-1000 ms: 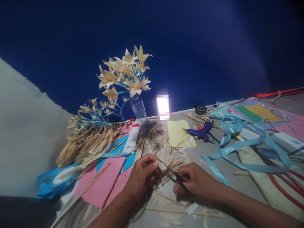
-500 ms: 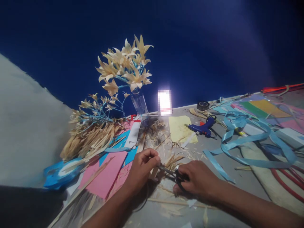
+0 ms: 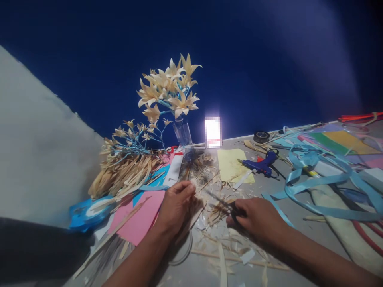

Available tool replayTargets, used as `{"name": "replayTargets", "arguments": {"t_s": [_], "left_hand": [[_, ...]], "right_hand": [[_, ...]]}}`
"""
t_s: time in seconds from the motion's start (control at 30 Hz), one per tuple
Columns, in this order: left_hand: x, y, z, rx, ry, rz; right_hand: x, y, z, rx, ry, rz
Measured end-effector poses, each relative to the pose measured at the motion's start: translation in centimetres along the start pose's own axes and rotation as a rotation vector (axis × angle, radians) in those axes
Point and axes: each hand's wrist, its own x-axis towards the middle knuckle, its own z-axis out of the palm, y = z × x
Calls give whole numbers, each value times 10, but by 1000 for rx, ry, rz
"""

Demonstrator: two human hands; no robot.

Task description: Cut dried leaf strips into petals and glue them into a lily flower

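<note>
My left hand (image 3: 176, 207) is closed in a pinch, thumb against fingers. Whatever lies between its fingertips is too small to make out. To the right, my right hand (image 3: 254, 217) grips dark-handled scissors (image 3: 220, 200), whose blades point up and left toward the left fingertips without touching them. Under and between the hands lie dried husk scraps (image 3: 220, 213) and thin shavings. A pale strip (image 3: 223, 265) lies on the table nearer to me. Beyond the hands, cream-coloured husk flowers (image 3: 169, 89) on blue stems stand in a clear glass vase (image 3: 183, 135).
A blue glue gun (image 3: 260, 163) rests by a yellow paper sheet (image 3: 233, 163). Looped blue ribbon (image 3: 323, 179) spreads across the right side. At left are pink paper (image 3: 136, 217), a husk bundle (image 3: 122, 173) and a blue tape roll (image 3: 89, 213). A bright masked rectangle (image 3: 213, 133) glows at the back.
The scissors have drawn back from my left fingertips, leaving a small gap. My left hand has risen slightly. The whole view has shifted, so background things sit further right.
</note>
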Motion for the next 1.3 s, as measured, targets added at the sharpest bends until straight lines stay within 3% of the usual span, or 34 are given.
{"name": "replayTargets", "arguments": {"t_s": [0.1,0.2,0.27,0.37,0.5,0.73,0.9,1.1,1.3], "left_hand": [[-4,-1,3,-122,-52,-85],[-10,-7,7,-137,-154,-116],[-13,-12,8,-94,-205,-87],[-15,-18,8,-22,-213,-52],[-15,-22,9,13,-198,-15],[-20,-17,10,-71,-316,-163],[-25,-24,14,-51,-411,-261],[-28,-41,19,55,-425,-266],[-31,-39,20,10,-515,-317]], "right_hand": [[2,4,2,428,-21,14],[-2,2,8,1004,-266,31],[-6,-2,12,1184,-404,18],[-11,-7,15,1199,-502,9],[-13,-11,15,1166,-510,28],[-8,-13,20,1422,-317,80],[-10,-15,13,1470,-108,166],[-11,-16,14,1468,-160,87],[-9,-12,17,1464,-128,50]]}}
